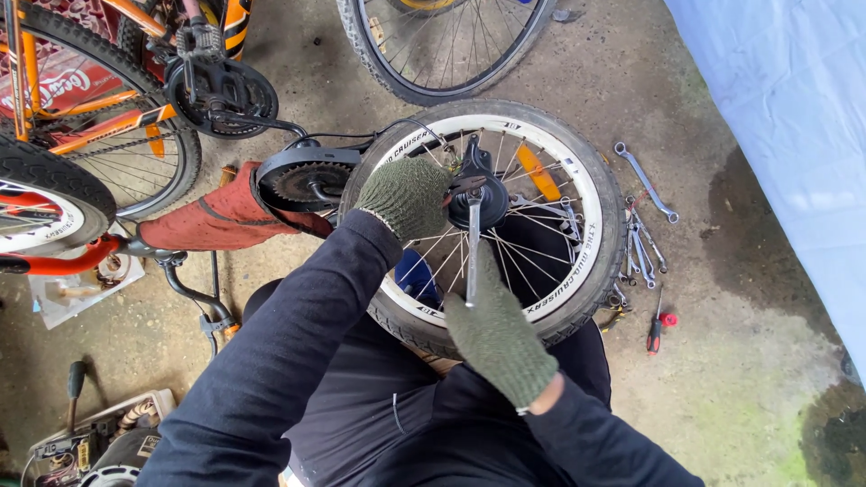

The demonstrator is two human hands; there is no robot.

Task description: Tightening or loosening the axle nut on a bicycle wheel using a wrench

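Observation:
A small bicycle wheel (591,225) with a white rim, black tyre and steel spokes lies in front of me, part of a bike turned over on the floor. My left hand (408,194), in a green knit glove, grips the black hub part (492,206) at the wheel's centre. My right hand (499,335), also gloved, is closed around the lower end of a long steel wrench (473,243). The wrench's head sits on the axle nut at the hub. The chain guard and crank (302,180) lie just left of the wheel.
Several wrenches (642,243) lie on the concrete to the right of the wheel, with a red-handled screwdriver (658,329) below them. An orange bike (99,99) stands at upper left, another wheel (442,45) at the top. A blue-white sheet (794,117) hangs at right. A toolbox (99,442) sits bottom left.

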